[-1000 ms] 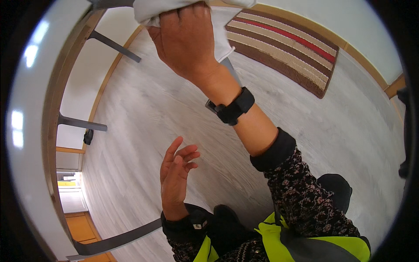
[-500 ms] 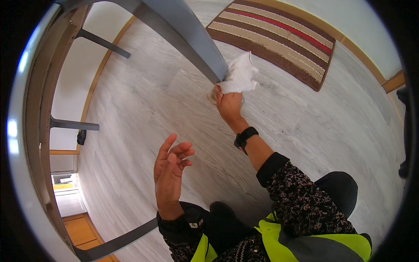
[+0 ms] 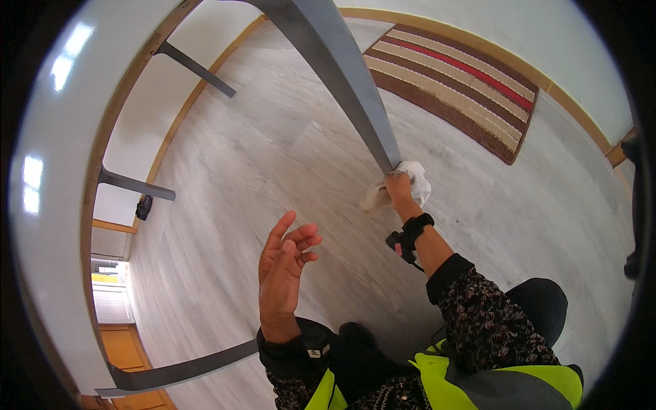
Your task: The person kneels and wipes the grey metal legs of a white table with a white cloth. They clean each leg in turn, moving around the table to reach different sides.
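Note:
My right hand point(image 3: 398, 189) grips a white cloth point(image 3: 417, 184) and presses it against the bottom of a grey metal table leg point(image 3: 342, 75), right where the leg meets the pale wood-look floor point(image 3: 232, 178). A black watch sits on that wrist. My left hand point(image 3: 283, 270) hovers in the air nearer to me, fingers spread and loosely curled, holding nothing.
A white tabletop point(image 3: 48, 178) with a wooden edge curves along the left, with other grey legs point(image 3: 133, 184) under it. A striped brown, beige and red rug point(image 3: 454, 85) lies at the far right by the wall. My dark knees and yellow vest fill the bottom.
My right hand has slid the cloth down the table leg, from high near the tabletop to the floor end. My left hand has stayed raised and empty.

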The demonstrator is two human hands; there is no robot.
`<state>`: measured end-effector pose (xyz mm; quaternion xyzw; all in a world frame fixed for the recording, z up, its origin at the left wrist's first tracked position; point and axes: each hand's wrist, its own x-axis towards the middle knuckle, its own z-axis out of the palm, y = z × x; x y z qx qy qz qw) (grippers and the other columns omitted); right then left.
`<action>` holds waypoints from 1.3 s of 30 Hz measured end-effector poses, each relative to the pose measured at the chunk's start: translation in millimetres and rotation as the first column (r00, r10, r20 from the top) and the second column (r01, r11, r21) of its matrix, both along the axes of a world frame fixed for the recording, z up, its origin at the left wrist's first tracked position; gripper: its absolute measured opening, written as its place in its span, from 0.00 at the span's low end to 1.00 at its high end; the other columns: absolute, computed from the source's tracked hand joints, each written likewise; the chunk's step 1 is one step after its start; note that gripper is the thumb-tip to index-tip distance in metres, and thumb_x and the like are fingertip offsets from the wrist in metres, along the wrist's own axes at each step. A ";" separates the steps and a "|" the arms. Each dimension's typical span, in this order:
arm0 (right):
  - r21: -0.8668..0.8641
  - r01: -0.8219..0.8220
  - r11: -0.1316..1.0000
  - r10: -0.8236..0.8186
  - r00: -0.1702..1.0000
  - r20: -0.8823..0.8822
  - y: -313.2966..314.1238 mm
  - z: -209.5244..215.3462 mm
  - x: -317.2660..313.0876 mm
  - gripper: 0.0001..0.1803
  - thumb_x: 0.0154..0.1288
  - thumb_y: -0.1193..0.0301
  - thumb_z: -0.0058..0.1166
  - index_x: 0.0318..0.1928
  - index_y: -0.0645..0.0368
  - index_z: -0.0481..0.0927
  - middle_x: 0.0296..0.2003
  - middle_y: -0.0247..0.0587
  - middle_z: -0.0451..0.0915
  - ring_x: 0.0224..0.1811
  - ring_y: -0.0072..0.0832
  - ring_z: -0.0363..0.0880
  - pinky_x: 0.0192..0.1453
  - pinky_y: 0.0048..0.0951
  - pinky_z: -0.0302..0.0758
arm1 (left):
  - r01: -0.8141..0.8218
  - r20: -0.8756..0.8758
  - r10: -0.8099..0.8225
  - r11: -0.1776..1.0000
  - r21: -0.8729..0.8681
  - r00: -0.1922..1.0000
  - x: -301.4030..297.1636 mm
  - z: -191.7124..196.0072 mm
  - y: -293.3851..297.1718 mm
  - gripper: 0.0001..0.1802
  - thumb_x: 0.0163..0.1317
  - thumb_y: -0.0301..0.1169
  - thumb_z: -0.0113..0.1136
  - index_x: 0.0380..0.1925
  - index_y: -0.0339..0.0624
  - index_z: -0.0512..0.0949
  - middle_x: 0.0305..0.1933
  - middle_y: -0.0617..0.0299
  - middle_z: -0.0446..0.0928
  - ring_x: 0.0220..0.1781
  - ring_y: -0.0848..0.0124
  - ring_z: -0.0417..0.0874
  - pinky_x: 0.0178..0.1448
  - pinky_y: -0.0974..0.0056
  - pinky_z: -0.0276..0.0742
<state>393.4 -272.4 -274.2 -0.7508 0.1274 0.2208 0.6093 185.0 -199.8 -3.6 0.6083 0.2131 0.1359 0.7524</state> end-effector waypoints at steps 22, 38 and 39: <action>0.213 0.050 0.976 -0.218 0.241 0.946 0.2 273.5 -16.4 0.07 0.51 0.79 0.52 0.33 0.67 0.74 0.35 0.54 0.68 0.33 0.45 0.67 0.36 0.38 0.63 | 0.021 -0.084 -0.017 0.999 0.042 0.996 6.3 -5.6 -1.1 0.25 0.63 0.37 0.47 0.58 0.36 0.60 0.48 0.50 0.73 0.47 0.65 0.76 0.45 0.66 0.73; 0.396 -0.178 0.901 -0.432 -0.283 0.856 35.2 341.9 43.3 0.10 0.50 0.72 0.49 0.32 0.66 0.75 0.36 0.50 0.73 0.44 0.43 0.68 0.52 0.44 0.62 | 0.045 -0.170 -0.029 0.994 0.095 0.985 12.7 -28.9 -1.3 0.27 0.60 0.40 0.51 0.57 0.39 0.62 0.47 0.54 0.74 0.46 0.69 0.77 0.44 0.69 0.73; 0.344 -0.102 0.933 -0.359 -0.271 0.893 33.0 328.7 41.5 0.11 0.51 0.71 0.49 0.33 0.66 0.75 0.36 0.49 0.73 0.43 0.42 0.69 0.51 0.43 0.63 | 0.055 -0.164 -0.039 0.994 0.095 0.986 13.6 -33.7 -3.0 0.27 0.60 0.40 0.51 0.57 0.39 0.62 0.47 0.54 0.74 0.46 0.69 0.77 0.44 0.69 0.73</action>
